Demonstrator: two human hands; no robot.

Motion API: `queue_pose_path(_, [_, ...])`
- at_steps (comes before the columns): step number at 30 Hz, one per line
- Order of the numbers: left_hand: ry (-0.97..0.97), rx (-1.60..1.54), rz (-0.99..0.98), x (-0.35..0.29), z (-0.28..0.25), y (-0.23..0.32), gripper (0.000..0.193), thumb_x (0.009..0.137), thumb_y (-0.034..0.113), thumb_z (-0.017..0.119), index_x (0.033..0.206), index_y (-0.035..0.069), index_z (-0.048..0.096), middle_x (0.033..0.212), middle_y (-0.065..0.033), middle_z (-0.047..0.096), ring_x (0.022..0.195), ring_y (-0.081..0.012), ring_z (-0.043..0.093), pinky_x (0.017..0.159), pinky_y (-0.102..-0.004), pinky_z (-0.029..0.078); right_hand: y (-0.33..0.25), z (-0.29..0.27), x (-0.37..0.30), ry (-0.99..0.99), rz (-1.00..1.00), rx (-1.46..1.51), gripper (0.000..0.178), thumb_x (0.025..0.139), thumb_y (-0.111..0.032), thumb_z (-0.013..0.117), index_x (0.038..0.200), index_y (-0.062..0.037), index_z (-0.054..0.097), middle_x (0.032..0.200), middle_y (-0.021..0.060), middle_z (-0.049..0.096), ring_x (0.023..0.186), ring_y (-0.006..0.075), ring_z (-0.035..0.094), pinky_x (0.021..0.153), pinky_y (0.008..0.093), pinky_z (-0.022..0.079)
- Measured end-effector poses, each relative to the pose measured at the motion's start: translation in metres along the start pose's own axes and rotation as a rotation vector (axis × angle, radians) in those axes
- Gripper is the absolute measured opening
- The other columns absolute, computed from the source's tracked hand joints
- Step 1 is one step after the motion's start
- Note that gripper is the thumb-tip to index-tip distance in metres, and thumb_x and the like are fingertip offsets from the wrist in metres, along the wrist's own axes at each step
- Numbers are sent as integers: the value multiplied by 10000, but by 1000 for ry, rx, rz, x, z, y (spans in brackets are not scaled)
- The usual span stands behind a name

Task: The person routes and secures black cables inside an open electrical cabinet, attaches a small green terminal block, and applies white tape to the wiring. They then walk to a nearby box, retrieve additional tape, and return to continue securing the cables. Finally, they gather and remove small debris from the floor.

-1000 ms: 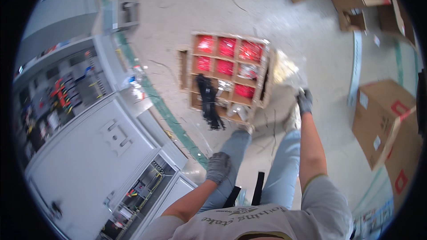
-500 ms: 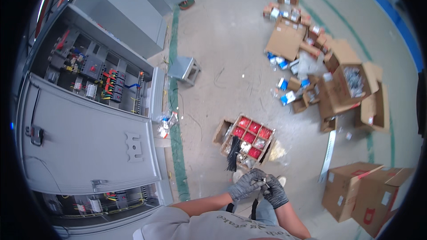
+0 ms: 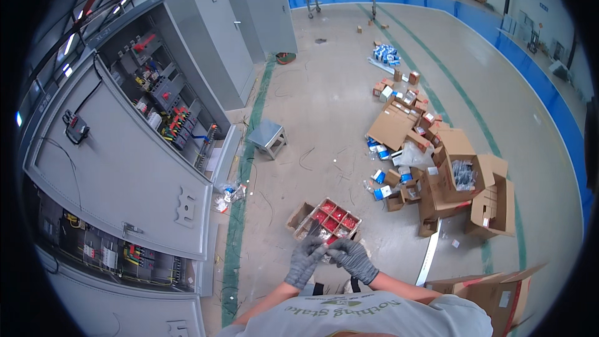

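My left hand (image 3: pixel 304 260) and my right hand (image 3: pixel 354 258), both in grey knit gloves, meet in front of my body. Their fingers are closed and pinched together around a small pale piece, too small to name. Just beyond them on the floor sits a divided box (image 3: pixel 349 224) with red and clear bags of small parts in its compartments. A bundle of black strips, partly hidden by my left hand, lies over its near side.
At the left stands an open grey electrical cabinet (image 3: pixel 187 81) with wired breakers; its door (image 3: pixel 125 168) spreads toward me. A small grey stool (image 3: pixel 267 134) stands ahead. Opened cardboard boxes (image 3: pixel 462 168) and small packages pile up at right, with another carton (image 3: pixel 499 299) nearer.
The view has tilted upward, bringing the far hall into sight. My hands stay together, fingers still pinched, and now overlap the near edge of the divided box in the picture.
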State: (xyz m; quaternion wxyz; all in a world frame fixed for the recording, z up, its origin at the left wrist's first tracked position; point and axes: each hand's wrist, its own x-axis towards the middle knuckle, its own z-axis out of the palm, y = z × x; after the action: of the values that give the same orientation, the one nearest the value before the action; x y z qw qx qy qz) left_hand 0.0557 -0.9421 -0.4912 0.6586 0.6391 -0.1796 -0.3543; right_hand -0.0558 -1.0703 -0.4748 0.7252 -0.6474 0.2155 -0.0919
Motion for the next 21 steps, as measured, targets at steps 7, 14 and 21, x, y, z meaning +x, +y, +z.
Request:
queue_pose_path(7, [255, -236, 105, -65, -6, 21, 221, 828, 12, 665, 1003, 33, 532, 881, -67, 617, 770, -116, 602, 696, -248, 505, 3, 26, -14, -191, -275, -190, 121, 875, -123, 598, 936, -23, 630, 759, 100, 634, 657, 200, 632, 613, 304, 496])
queue_pose_path(14, [311, -193, 60, -114, -47, 20, 117, 825, 54, 684, 842, 43, 569, 752, -59, 618, 665, -123, 596, 636, -249, 501, -19, 73, -32, -251, -589, -541, 121, 850, -153, 583, 847, -33, 587, 722, 159, 608, 666, 324, 605, 615, 387, 482])
queue_pose_path(21, [439, -261, 115, -199, -136, 15, 123, 819, 44, 687, 860, 55, 571, 769, -49, 612, 640, -124, 590, 606, -242, 501, -33, 190, -66, -396, -514, -577, 138, 821, -171, 611, 850, -36, 602, 697, 137, 612, 632, 297, 606, 595, 369, 487])
